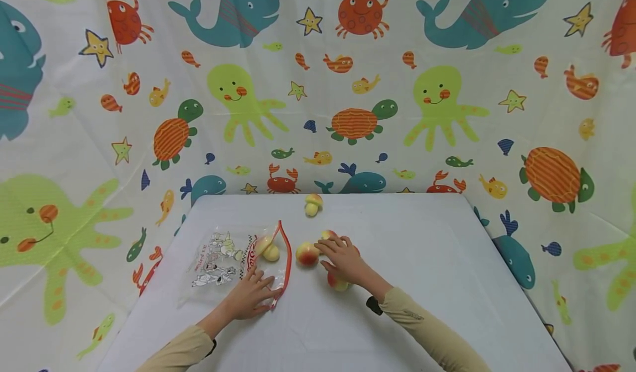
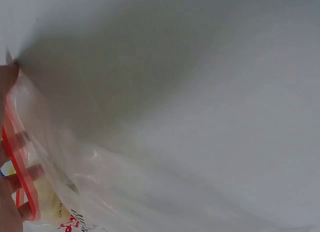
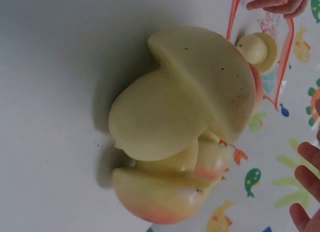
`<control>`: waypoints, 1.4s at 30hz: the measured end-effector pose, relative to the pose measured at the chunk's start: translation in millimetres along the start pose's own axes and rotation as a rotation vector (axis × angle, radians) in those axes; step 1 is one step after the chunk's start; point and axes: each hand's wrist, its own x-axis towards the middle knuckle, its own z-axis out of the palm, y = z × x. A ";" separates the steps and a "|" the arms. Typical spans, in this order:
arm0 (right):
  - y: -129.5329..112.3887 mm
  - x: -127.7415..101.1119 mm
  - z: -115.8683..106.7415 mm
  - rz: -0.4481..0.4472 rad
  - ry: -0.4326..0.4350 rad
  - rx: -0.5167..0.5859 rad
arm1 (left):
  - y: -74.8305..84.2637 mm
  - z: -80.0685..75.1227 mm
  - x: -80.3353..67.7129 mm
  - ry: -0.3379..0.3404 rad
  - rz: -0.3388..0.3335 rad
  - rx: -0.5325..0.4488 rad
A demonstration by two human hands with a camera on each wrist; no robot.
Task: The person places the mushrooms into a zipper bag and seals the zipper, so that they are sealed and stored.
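Observation:
A clear zip bag [image 1: 218,259] with a red rim [image 1: 285,250] lies flat on the white table [image 1: 422,261]. My left hand [image 1: 250,295] pinches the rim at the bag's mouth; its fingers [image 2: 15,179] show through the plastic [image 2: 100,182]. One toy mushroom [image 1: 270,250] sits just inside the mouth. My right hand [image 1: 343,261] rests with fingers spread over a cluster of toys, fingertips near a pink-yellow toy [image 1: 307,254]. The right wrist view shows a pale mushroom [image 3: 185,91] close up, peach-coloured pieces [image 3: 160,197] below it, and my fingertips [image 3: 305,187] at the edge.
Another small mushroom [image 1: 313,205] stands alone near the table's far edge. A toy [image 1: 338,282] lies under my right wrist. A sea-animal printed curtain [image 1: 348,85] surrounds the table on three sides.

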 end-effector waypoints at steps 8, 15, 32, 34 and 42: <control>6.8 -15.0 -1.9 -0.010 0.026 -0.022 | 0.9 -0.7 0.7 0.013 0.021 0.015; 12.8 -32.0 0.3 0.007 -0.026 0.030 | 0.5 1.4 0.8 0.034 0.046 0.039; 20.2 -56.1 8.7 -0.010 -0.099 0.002 | 3.6 0.6 -1.0 0.031 0.043 0.079; 20.8 -57.3 11.3 -0.001 -0.116 -0.013 | 3.7 0.3 -0.8 0.027 0.040 0.084; 21.1 -59.6 17.5 0.024 -0.126 -0.057 | 5.0 -1.7 -0.6 -0.014 0.030 0.089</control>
